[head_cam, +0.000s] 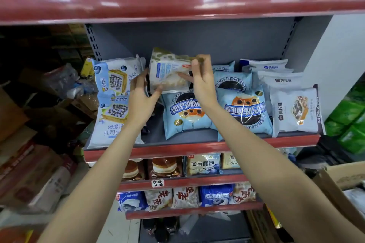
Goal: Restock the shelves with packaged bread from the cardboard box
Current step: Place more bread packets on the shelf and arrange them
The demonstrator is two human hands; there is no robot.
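Both hands hold one bread packet above the middle shelf: the right hand pinches its top right corner between thumb and fingers, the left hand cups its lower left edge with fingers curled. It hangs over the bare gap between the blueberry toast packets and the light blue packets. Placing looks under way; next it likely needs lowering into that gap, standing against the back. The cardboard box sits at lower right.
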